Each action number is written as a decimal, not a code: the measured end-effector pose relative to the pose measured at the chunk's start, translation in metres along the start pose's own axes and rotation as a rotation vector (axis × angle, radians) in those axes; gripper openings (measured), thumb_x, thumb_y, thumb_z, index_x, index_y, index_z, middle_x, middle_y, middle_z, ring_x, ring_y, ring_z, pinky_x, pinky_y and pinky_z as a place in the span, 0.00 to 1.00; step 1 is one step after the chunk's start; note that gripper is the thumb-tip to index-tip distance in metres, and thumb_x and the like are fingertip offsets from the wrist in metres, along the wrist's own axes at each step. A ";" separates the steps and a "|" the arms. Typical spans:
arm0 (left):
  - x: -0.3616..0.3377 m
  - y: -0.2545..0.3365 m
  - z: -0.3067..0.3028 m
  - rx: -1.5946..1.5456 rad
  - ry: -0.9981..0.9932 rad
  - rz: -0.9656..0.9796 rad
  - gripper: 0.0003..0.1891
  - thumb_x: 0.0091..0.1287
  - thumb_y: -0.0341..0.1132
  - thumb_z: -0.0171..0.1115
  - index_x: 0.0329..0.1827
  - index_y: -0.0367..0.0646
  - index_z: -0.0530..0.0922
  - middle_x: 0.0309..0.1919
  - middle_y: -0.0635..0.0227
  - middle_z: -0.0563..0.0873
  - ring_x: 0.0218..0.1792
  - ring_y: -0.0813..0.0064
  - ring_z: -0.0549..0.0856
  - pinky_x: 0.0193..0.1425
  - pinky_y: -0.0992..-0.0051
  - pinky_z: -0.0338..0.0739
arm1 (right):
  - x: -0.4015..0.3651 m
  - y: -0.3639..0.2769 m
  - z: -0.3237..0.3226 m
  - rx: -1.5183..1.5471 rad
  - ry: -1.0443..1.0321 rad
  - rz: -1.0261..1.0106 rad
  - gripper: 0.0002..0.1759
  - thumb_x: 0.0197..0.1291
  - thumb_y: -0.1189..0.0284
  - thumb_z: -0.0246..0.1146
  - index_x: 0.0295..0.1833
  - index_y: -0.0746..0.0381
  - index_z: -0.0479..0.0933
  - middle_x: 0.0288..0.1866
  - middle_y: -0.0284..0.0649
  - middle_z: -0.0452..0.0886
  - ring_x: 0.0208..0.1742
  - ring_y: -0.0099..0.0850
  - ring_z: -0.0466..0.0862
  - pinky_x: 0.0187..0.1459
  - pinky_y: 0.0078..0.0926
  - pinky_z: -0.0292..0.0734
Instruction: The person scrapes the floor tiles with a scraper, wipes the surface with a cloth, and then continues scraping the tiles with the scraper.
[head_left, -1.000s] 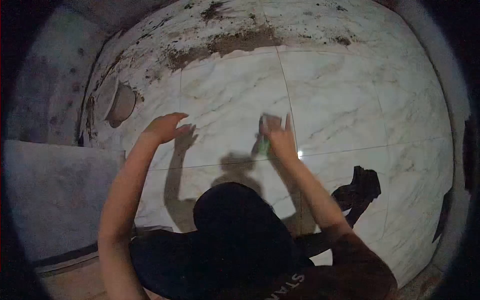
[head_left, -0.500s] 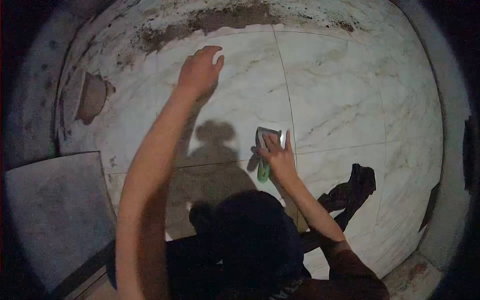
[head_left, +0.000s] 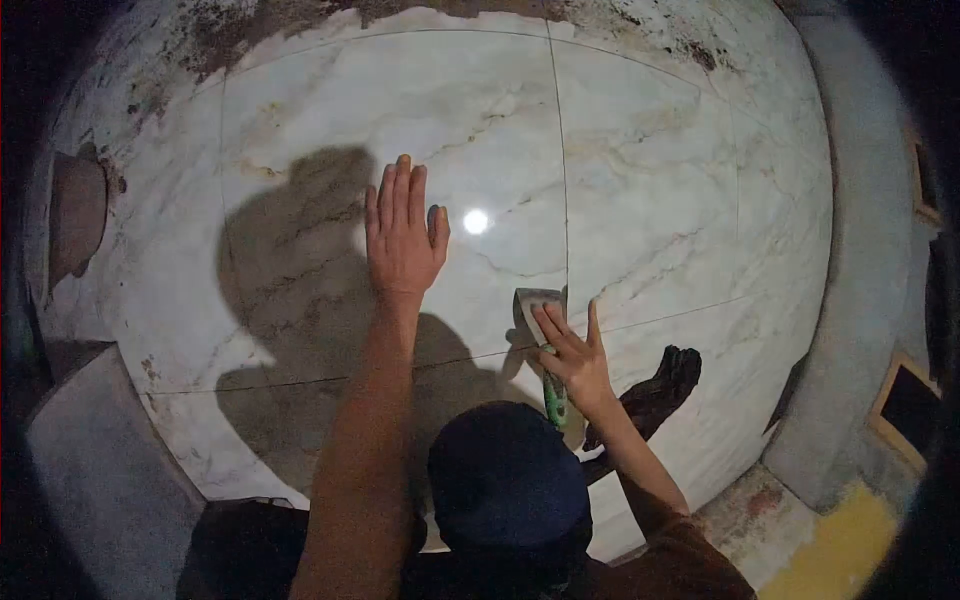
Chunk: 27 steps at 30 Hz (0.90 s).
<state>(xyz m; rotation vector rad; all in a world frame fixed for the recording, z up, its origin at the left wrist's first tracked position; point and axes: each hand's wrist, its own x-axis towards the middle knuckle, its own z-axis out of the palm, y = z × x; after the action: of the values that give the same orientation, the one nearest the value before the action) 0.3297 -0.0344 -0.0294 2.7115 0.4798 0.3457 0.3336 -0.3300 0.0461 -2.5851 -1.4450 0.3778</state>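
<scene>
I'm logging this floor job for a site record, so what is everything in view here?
marble tiles: several, white with grey-brown veins, filling most of the view
grime: patches, brown, along the far edge of the tiles
round recess: one, brownish, at the left edge
slab: one, grey, lower left
cloth: one, black, on the tiles beside the right forearm
scraper: one, metal blade with green handle, blade on a tile joint
cap: one, dark, bottom centre
left hand: flat on a tile, fingers spread
right hand: gripping the scraper
</scene>
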 end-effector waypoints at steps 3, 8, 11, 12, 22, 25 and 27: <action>-0.003 0.006 -0.004 0.013 -0.052 -0.022 0.29 0.77 0.43 0.49 0.78 0.39 0.61 0.79 0.56 0.60 0.80 0.57 0.58 0.83 0.50 0.47 | 0.061 0.049 -0.002 -0.121 0.082 -0.034 0.19 0.60 0.69 0.64 0.58 0.46 0.77 0.78 0.37 0.69 0.77 0.36 0.70 0.80 0.66 0.36; 0.001 0.004 -0.003 -0.001 -0.101 -0.063 0.29 0.76 0.40 0.49 0.78 0.40 0.61 0.80 0.57 0.58 0.81 0.59 0.57 0.83 0.52 0.46 | 0.262 0.186 -0.058 -0.117 0.277 -0.067 0.23 0.65 0.70 0.59 0.66 0.45 0.77 0.73 0.34 0.75 0.70 0.35 0.77 0.80 0.64 0.38; 0.003 0.006 -0.010 -0.026 -0.115 -0.067 0.29 0.76 0.40 0.49 0.78 0.40 0.61 0.80 0.58 0.58 0.81 0.60 0.57 0.84 0.52 0.45 | 0.236 0.170 -0.076 -0.079 0.227 -0.099 0.27 0.64 0.69 0.61 0.70 0.48 0.74 0.75 0.31 0.73 0.73 0.30 0.74 0.80 0.64 0.36; 0.004 0.007 -0.013 -0.024 -0.136 -0.082 0.29 0.76 0.40 0.49 0.78 0.40 0.61 0.80 0.57 0.58 0.80 0.60 0.58 0.84 0.52 0.45 | 0.185 0.140 -0.059 -0.202 0.097 -0.099 0.29 0.66 0.66 0.58 0.73 0.48 0.70 0.78 0.32 0.68 0.78 0.30 0.67 0.81 0.64 0.33; 0.002 0.004 -0.009 0.024 -0.176 -0.077 0.31 0.77 0.43 0.46 0.80 0.43 0.57 0.82 0.61 0.53 0.82 0.64 0.54 0.85 0.55 0.43 | 0.225 0.140 -0.025 -0.202 0.125 -0.125 0.27 0.67 0.70 0.57 0.73 0.52 0.70 0.75 0.41 0.72 0.73 0.38 0.74 0.82 0.60 0.36; 0.002 0.005 -0.013 0.036 -0.173 -0.075 0.30 0.78 0.42 0.46 0.80 0.42 0.57 0.82 0.62 0.54 0.82 0.65 0.54 0.85 0.54 0.44 | 0.310 0.192 -0.053 -0.107 0.323 -0.059 0.27 0.61 0.75 0.59 0.67 0.52 0.76 0.64 0.40 0.82 0.65 0.37 0.81 0.82 0.57 0.37; -0.003 0.001 -0.013 0.062 -0.208 -0.070 0.30 0.78 0.44 0.45 0.80 0.44 0.57 0.82 0.62 0.53 0.82 0.65 0.54 0.85 0.55 0.43 | 0.292 0.166 -0.084 0.010 0.314 -0.077 0.23 0.63 0.74 0.58 0.64 0.52 0.79 0.63 0.39 0.83 0.65 0.36 0.81 0.82 0.57 0.36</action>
<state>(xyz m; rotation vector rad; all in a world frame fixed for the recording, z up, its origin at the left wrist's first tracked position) 0.3237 -0.0327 -0.0179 2.7423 0.5309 0.0298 0.6401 -0.1689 0.0424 -2.4339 -1.4173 -0.0315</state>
